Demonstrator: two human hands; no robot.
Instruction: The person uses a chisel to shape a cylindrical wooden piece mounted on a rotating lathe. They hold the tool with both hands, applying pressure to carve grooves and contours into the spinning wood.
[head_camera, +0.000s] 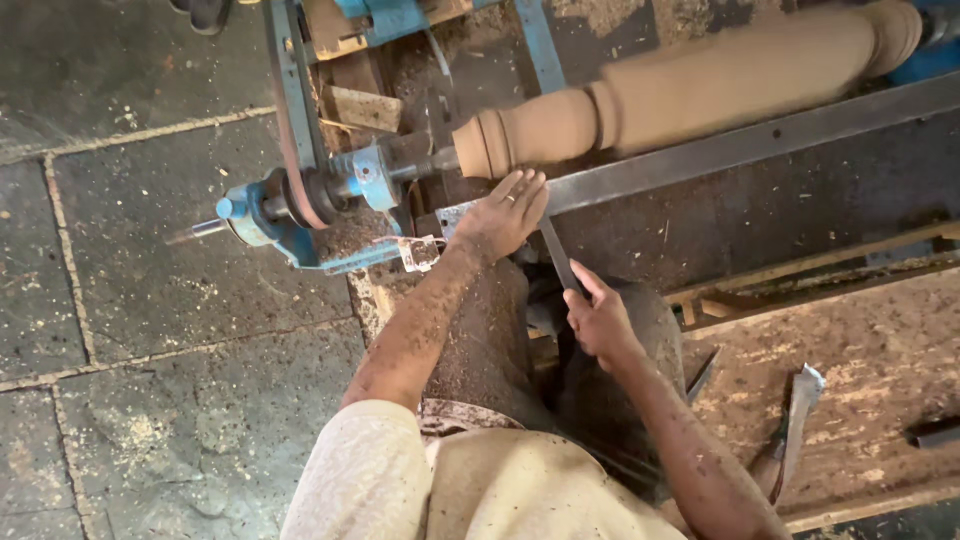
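A long turned wooden piece (690, 90) is mounted on a blue lathe (300, 200) and lies across the top of the view. My left hand (505, 215) rests flat on the metal tool rest bar (760, 145), pressing down on a chisel blade (556, 255) near the rounded left end of the wood. My right hand (600, 320) grips the chisel's handle end lower down, close to my knees. Both forearms are dusted with sawdust.
A drive belt (295, 120) runs over the lathe's pulley at left. Spare chisels (790, 430) lie on a sawdust-covered wooden board (860, 380) at right. Stone floor slabs (150, 300) fill the left side.
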